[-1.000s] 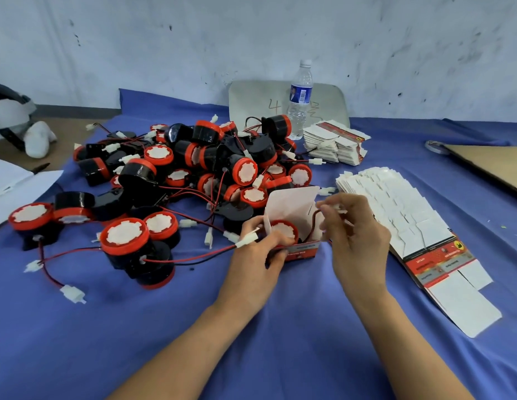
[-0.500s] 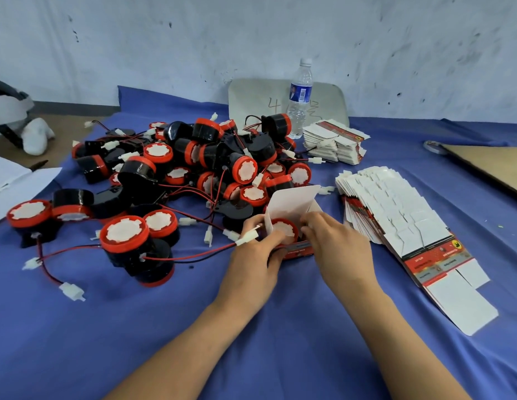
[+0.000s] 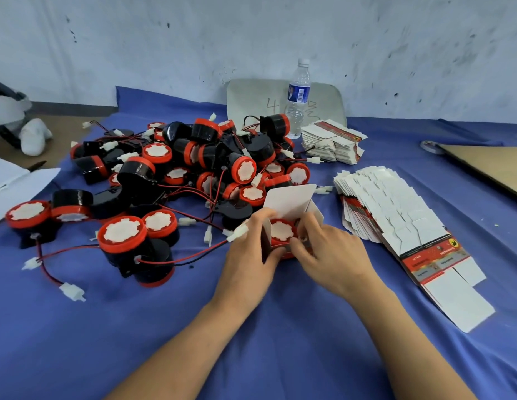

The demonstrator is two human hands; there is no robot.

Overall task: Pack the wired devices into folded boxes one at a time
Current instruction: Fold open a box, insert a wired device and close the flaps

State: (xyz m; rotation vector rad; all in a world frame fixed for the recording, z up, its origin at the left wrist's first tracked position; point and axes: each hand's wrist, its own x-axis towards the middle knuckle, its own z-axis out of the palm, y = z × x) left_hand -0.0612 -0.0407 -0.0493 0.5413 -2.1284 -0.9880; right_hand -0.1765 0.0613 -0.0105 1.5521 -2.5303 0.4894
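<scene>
A small folded box (image 3: 290, 197) with a red printed side stands open on the blue cloth, its white lid flap up. Inside sits a red-and-black wired device (image 3: 281, 230), white disc facing up. My left hand (image 3: 247, 255) grips the box's left and front side. My right hand (image 3: 329, 254) has its fingers curled at the box's right opening, pinching the device's wire down beside it; the fingertips are partly hidden. A heap of like devices (image 3: 194, 168) with red and black wires lies behind and to the left.
A fanned stack of flat box blanks (image 3: 395, 220) lies to the right, another stack (image 3: 332, 142) further back. A water bottle (image 3: 297, 99) stands by a grey board (image 3: 251, 99). Brown cardboard (image 3: 488, 166) sits far right; white paper (image 3: 18, 183) far left.
My right hand came down from above the box, where it held the wire up, to the box's right opening. The left hand stayed on the box.
</scene>
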